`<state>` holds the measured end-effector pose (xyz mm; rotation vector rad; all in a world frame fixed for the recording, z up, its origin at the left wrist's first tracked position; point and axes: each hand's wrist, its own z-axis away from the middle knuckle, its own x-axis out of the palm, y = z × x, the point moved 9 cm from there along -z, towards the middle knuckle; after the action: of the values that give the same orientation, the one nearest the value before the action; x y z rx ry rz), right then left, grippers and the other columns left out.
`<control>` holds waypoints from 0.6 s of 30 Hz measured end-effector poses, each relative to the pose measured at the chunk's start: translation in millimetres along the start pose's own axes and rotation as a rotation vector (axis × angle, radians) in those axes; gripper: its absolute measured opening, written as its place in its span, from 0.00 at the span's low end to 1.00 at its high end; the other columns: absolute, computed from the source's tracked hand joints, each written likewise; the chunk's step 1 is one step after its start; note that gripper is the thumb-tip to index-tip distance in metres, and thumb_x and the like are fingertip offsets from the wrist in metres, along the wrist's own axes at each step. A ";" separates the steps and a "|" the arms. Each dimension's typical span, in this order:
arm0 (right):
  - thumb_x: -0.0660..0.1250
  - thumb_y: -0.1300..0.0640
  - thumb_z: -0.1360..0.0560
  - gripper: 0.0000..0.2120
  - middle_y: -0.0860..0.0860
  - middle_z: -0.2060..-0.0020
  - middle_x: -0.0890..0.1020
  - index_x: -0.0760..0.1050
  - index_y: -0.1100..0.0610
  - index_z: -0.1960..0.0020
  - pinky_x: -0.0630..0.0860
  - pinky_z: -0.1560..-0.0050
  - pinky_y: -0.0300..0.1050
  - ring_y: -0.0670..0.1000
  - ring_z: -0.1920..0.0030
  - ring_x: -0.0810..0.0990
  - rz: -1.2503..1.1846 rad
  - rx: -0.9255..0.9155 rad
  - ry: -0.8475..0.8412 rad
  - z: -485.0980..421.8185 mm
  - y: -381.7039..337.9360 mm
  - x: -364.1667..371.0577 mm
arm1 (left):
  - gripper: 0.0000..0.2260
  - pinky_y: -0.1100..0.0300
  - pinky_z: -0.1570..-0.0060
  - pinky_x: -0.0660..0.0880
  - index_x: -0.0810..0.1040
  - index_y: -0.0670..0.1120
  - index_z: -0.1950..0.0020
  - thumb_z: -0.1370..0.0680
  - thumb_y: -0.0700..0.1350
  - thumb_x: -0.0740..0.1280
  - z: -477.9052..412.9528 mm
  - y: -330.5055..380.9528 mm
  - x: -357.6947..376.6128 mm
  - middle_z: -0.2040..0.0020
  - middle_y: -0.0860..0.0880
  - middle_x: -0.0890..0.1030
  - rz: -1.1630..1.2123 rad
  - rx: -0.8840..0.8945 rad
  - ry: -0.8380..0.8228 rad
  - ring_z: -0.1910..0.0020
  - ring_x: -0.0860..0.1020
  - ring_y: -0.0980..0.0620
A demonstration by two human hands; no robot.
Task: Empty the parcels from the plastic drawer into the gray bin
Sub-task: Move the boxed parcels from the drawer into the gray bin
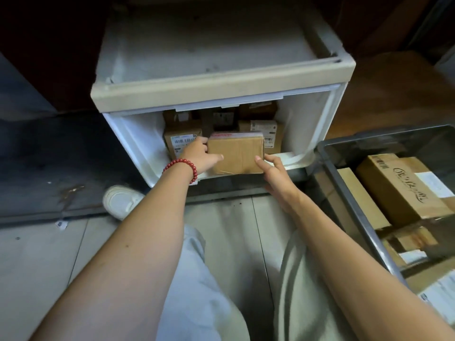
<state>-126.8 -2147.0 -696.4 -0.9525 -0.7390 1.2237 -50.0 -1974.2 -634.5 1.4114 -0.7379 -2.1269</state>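
Observation:
A white plastic drawer (pixel 138 143) stands open on the floor in front of me, with several cardboard parcels stacked inside. A brown cardboard parcel (pixel 236 155) sits at the drawer's front. My left hand (pixel 199 156), with a red bead bracelet on the wrist, grips its left side. My right hand (pixel 273 168) holds its lower right corner. More labelled parcels (pixel 182 140) lie behind and beside it. The gray bin (pixel 349 193) stands to the right and holds several boxes.
A large brown box with script writing (pixel 398 190) lies in the bin among other parcels. My white shoe (pixel 120 200) rests on the floor left of the drawer. My knees in light trousers fill the lower middle. A wooden floor shows at the far right.

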 end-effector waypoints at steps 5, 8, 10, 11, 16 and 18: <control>0.63 0.34 0.29 0.27 0.51 0.31 0.69 0.64 0.45 0.36 0.63 0.29 0.58 0.55 0.33 0.69 -0.084 -0.059 -0.045 40.0 -14.7 0.8 | 0.32 0.57 0.38 0.68 0.59 0.50 0.25 0.24 0.49 0.70 45.1 7.3 -18.1 0.31 0.49 0.72 0.153 0.064 0.071 0.33 0.71 0.47; 0.61 0.36 0.24 0.17 0.52 0.32 0.69 0.65 0.45 0.42 0.63 0.29 0.60 0.55 0.34 0.69 -0.123 -0.099 -0.074 65.2 -22.0 -7.3 | 0.33 0.60 0.42 0.66 0.58 0.50 0.24 0.24 0.50 0.69 73.6 11.9 -18.9 0.30 0.49 0.70 0.199 0.107 0.089 0.33 0.70 0.48; 0.62 0.35 0.28 0.20 0.53 0.33 0.71 0.65 0.45 0.44 0.67 0.31 0.59 0.55 0.35 0.72 -0.152 -0.118 -0.094 81.4 -25.9 -12.5 | 0.33 0.59 0.42 0.66 0.58 0.51 0.24 0.25 0.52 0.70 90.8 16.7 -16.7 0.31 0.50 0.70 0.221 0.141 0.101 0.35 0.70 0.50; 0.63 0.34 0.29 0.22 0.52 0.34 0.73 0.65 0.46 0.42 0.70 0.34 0.57 0.54 0.37 0.74 -0.168 -0.120 -0.104 88.5 -27.0 -14.8 | 0.32 0.60 0.42 0.67 0.60 0.52 0.25 0.26 0.53 0.70 99.4 21.9 -15.7 0.32 0.50 0.71 0.230 0.167 0.109 0.36 0.70 0.51; 0.60 0.42 0.22 0.18 0.50 0.41 0.76 0.63 0.46 0.34 0.71 0.39 0.51 0.48 0.44 0.76 -0.261 -0.129 -0.077 114.3 -26.1 -29.5 | 0.33 0.48 0.38 0.73 0.68 0.61 0.37 0.40 0.70 0.68 135.1 52.8 -1.5 0.35 0.48 0.68 0.344 0.315 0.111 0.36 0.71 0.50; 0.60 0.41 0.22 0.19 0.49 0.42 0.76 0.64 0.45 0.33 0.72 0.41 0.50 0.49 0.43 0.75 -0.267 -0.135 -0.034 119.7 -25.1 -36.7 | 0.35 0.46 0.38 0.73 0.67 0.62 0.36 0.40 0.71 0.68 141.6 57.8 6.4 0.34 0.48 0.68 0.338 0.357 0.091 0.35 0.70 0.50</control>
<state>-228.7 -2160.9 -620.7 -0.9109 -0.9529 0.9672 -178.6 -1996.7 -554.5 1.4238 -1.2690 -1.7188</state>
